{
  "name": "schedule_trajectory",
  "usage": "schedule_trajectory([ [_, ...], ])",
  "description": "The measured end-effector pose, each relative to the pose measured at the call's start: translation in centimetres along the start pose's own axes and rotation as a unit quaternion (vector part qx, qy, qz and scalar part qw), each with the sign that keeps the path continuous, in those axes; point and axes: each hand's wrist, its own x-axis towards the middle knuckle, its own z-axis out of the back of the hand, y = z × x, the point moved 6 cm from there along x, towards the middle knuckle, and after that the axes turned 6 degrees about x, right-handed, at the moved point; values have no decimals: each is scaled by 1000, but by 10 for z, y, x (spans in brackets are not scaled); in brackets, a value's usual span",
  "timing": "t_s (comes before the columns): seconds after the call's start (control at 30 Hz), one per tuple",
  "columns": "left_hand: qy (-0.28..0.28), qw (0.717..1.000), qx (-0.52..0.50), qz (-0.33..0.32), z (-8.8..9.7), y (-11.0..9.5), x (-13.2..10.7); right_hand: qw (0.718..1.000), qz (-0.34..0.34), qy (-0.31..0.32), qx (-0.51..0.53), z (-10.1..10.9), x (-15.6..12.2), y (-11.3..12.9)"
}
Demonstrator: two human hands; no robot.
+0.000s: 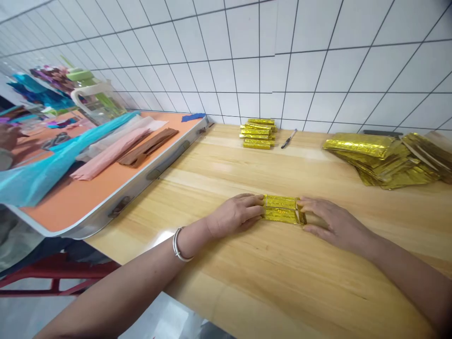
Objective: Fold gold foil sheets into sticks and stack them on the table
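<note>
Folded gold foil piece [281, 209]: lies flat on the wooden table [282, 282], near its middle, long side running 9 to 3 o'clock.
Left hand [236, 216]: at 9 o'clock of the piece, fingers stretched out and loose, tips pressed on its left end; nothing is closed in the hand.
Right hand [335, 223]: at 3 o'clock of the piece, fingers laid over its right end; whether the thumb nips the edge from below cannot be told.
Piece relative to grip: between the two hands, touched at both ends, middle bare.
Risk, slip: the foil looks slick, and uneven pressure from one side could skate it across the table.
Risk, crease: pushing the ends together could buckle or wrinkle the middle.
Surroundings: stack of folded gold pieces [257, 133] at 11 o'clock, pen [288, 138] at 12, pile of gold sheets [388, 157] at 2, all well apart.
Left wrist: silver bracelet [178, 245].
</note>
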Motion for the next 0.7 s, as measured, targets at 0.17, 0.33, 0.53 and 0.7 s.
schedule_trajectory([
  [0.17,31,998,-4,-53,9,-2,2,995,81,1,-61,-1,-3,9],
  [0.33,44,997,16,-65,16,-4,5,980,137,15,-142,-5,-6,14],
  [0.53,49,991,60,-107,13,-6,6,978,144,16,-151,-5,-9,22],
  [0.7,8,990,77,-117,12,-7,2,982,138,5,-129,-7,-13,20],
])
